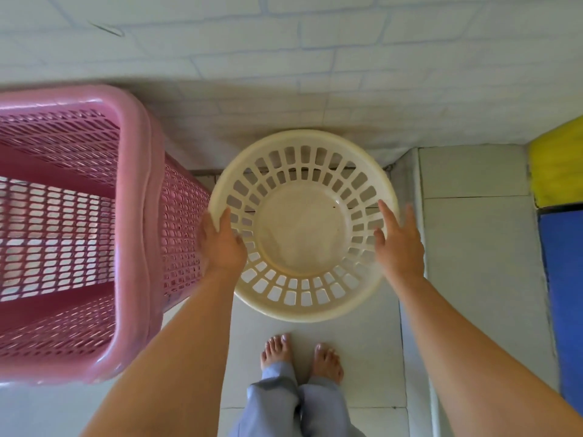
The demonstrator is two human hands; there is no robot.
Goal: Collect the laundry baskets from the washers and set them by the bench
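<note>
A round cream laundry basket (303,312) with slotted walls sits low over the tiled floor, close to the wall, and has nothing in it. My left hand (222,244) grips its left rim, thumb inside and fingers wrapped round the outside. My right hand (399,244) lies against the right rim with its fingers straight and spread, thumb inside the basket. To the left stands a tall pink rectangular laundry basket (135,216) with mesh walls, its side touching the cream basket's rim. Its doubled rim looks like two nested baskets.
A white brick-pattern wall (284,58) runs across the back. A raised white tiled ledge (473,234) lies to the right, with a yellow block (556,165) and a blue block (564,294) at the far right edge. My bare feet (299,357) stand just behind the cream basket.
</note>
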